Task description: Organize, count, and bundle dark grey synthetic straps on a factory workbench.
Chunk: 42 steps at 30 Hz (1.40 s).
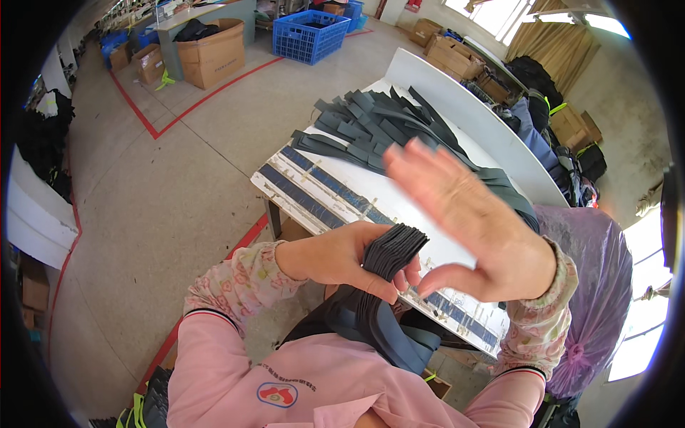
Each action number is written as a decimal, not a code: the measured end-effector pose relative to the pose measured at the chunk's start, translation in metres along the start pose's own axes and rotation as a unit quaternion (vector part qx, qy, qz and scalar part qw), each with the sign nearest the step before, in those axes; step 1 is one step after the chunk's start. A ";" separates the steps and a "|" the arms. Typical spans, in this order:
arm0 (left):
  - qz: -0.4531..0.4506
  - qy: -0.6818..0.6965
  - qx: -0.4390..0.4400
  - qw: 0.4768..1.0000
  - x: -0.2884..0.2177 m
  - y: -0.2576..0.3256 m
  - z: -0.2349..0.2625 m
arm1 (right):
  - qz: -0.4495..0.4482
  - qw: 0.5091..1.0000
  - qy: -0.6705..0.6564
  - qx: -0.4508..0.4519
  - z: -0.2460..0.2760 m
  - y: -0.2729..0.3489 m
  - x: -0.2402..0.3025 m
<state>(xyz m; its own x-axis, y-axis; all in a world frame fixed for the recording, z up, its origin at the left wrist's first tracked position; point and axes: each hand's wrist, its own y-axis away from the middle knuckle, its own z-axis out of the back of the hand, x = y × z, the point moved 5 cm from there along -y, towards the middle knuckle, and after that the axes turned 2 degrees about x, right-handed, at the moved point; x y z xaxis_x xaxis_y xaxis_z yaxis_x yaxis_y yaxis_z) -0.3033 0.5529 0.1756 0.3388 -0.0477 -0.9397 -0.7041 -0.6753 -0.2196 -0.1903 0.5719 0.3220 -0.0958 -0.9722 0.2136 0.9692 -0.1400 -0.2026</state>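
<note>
At centre frame my left hand (342, 257) is clenched around a thick bundle of dark grey webbing straps (391, 250), their cut ends fanned upward. My right hand (464, 221) hovers just right of it, fingers spread flat, blurred. Behind, in the upper middle, more loose straps (385, 125) lie heaped on the white worktable (428, 78).

a large open brown cardboard box (212, 51) stands far left on the floor, with a smaller brown box (149, 63) just left of it. far right, several brown cartons (454, 55) sit behind the table, one more (575, 125) further right.
</note>
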 end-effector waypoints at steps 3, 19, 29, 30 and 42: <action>-0.005 -0.031 0.002 0.999 0.002 -0.001 -0.001 | -0.016 0.981 0.016 0.191 -0.029 0.001 0.001; 0.005 -0.021 0.054 0.998 0.004 0.000 -0.006 | 0.030 0.993 -0.043 0.110 -0.039 -0.007 -0.011; -0.169 -0.029 -0.217 0.961 0.017 0.000 -0.020 | 0.001 0.999 -0.001 0.054 -0.037 -0.013 -0.015; -0.166 0.007 -0.217 0.962 0.019 -0.003 -0.017 | 0.004 0.998 0.004 0.057 -0.040 -0.013 -0.018; -0.179 0.042 -0.156 0.971 0.008 -0.024 -0.007 | -0.467 0.872 -0.129 -0.071 -0.301 0.219 -0.141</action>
<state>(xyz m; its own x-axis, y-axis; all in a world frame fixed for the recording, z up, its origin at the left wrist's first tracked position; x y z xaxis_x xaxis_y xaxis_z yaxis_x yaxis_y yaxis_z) -0.2799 0.5638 0.1753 0.5853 0.1803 -0.7905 -0.3132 -0.8490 -0.4256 -0.0327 0.6215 -0.0400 -0.7564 -0.3510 0.5519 0.4572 -0.8872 0.0623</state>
